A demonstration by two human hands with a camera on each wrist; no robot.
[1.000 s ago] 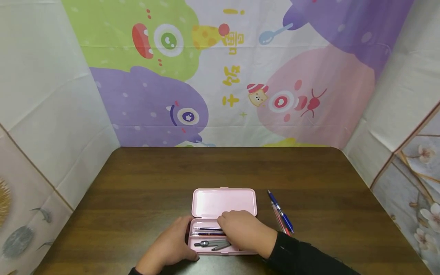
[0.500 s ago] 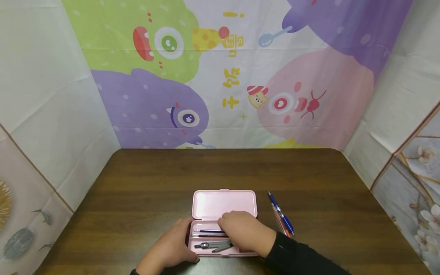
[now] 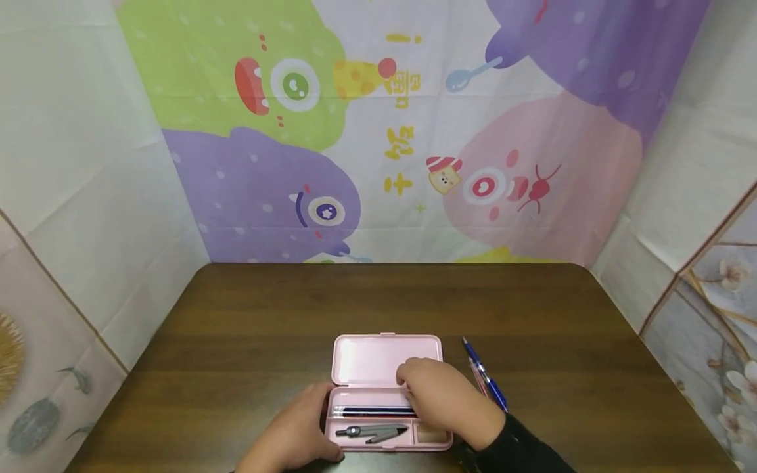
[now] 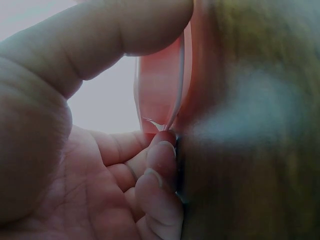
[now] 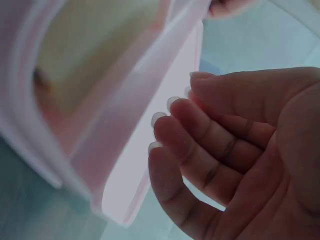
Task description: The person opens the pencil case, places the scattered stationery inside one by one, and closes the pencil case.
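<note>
A pink pencil case (image 3: pixel 363 360) lies with its lid raised toward the back of the table. In its rear tray are several slim pens or pencils (image 3: pixel 378 412); in front of them lies a grey drawing compass (image 3: pixel 369 431). A tan block like an eraser (image 3: pixel 430 433) fills the small right compartment. My left hand (image 3: pixel 298 424) grips the case's left end, thumb at the front corner and fingers at the rear. Over the case's right side hovers my right hand (image 3: pixel 446 401), its loosely bent fingers (image 5: pixel 172 135) holding nothing in the right wrist view.
Right of the case, a blue pen (image 3: pixel 485 374) and a reddish pen (image 3: pixel 478 378) lie together on the brown wooden table (image 3: pixel 266 315). A cartoon-printed cloth (image 3: pixel 378 131) hangs behind the table's far edge, with pale sheets at both sides.
My right hand has lifted and shifted right, away from the tray, uncovering more of the pens, the compass and the tan block. The left hand keeps its grip; the head view has tilted slightly.
</note>
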